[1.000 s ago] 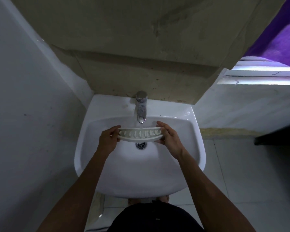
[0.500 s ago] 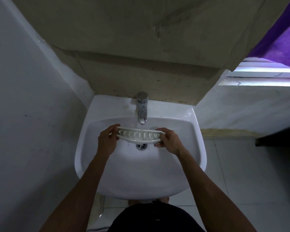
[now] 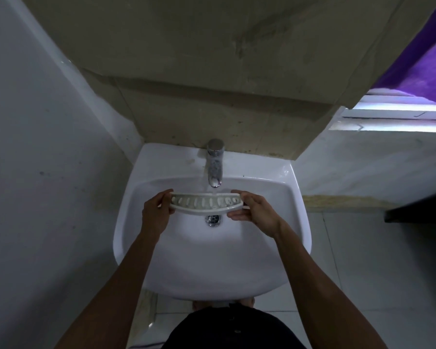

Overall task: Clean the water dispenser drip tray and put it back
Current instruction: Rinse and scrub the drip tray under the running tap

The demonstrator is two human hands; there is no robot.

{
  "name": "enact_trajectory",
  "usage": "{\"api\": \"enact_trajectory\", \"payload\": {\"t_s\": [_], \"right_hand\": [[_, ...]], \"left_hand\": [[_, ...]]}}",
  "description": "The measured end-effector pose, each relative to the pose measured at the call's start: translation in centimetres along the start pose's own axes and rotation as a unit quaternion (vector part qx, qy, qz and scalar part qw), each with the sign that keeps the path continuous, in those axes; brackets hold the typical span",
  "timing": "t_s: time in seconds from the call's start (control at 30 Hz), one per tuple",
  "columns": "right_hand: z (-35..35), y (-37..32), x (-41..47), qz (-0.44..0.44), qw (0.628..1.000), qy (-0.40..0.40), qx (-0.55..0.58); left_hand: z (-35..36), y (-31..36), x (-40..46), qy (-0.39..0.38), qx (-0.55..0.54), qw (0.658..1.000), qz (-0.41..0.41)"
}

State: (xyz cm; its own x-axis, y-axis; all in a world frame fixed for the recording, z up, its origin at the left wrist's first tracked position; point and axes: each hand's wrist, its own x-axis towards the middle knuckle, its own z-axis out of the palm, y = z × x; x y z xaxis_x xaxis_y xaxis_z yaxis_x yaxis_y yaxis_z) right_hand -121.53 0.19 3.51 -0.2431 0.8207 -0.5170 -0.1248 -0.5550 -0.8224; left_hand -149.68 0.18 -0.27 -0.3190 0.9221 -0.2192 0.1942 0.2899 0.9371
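A white curved drip tray (image 3: pixel 207 204) with several oval slots hangs over the white sink (image 3: pixel 176 268), right under the chrome tap (image 3: pixel 215 162). Water runs from the tap onto the tray's slotted top. My left hand (image 3: pixel 156 212) grips the tray's left end and my right hand (image 3: pixel 256 211) grips its right end. The slotted face points up and towards me. The drain (image 3: pixel 213 219) shows just below the tray.
A grey wall stands close on the left, a stained beige wall rises behind the sink. A purple cloth (image 3: pixel 423 61) hangs at the top right above a bright window sill. A dark shelf edge (image 3: pixel 418 210) juts in at the right. Tiled floor lies below.
The tray has tilted between frames, its slotted face turning more towards me, and it now sits slightly closer to the tap's stream. Both hands have kept their hold on its ends.
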Motion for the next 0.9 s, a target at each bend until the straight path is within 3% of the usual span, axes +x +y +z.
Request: {"api": "enact_trajectory", "payload": {"t_s": [0.17,0.37,0.47,0.73,0.9], "right_hand": [[-0.3,-0.2,-0.2,0.016,0.998,0.004,0.063],[-0.5,0.9,0.3,-0.018,0.999,0.024,0.013],[-0.6,1.0,0.2,-0.027,0.999,0.047,-0.002],[-0.6,0.6,0.1,-0.017,0.988,0.135,-0.078],[-0.9,0.5,0.1,-0.001,0.987,0.133,-0.086]], "left_hand": [[-0.1,0.2,0.0,-0.013,-0.015,1.000,-0.020],[0.3,0.5,-0.2,-0.041,-0.058,0.992,-0.104],[0.3,0.9,-0.7,-0.062,-0.058,0.991,-0.106],[0.7,1.4,-1.0,-0.056,0.003,0.996,-0.067],[0.6,0.9,-0.4,-0.039,0.073,0.991,-0.110]]}}
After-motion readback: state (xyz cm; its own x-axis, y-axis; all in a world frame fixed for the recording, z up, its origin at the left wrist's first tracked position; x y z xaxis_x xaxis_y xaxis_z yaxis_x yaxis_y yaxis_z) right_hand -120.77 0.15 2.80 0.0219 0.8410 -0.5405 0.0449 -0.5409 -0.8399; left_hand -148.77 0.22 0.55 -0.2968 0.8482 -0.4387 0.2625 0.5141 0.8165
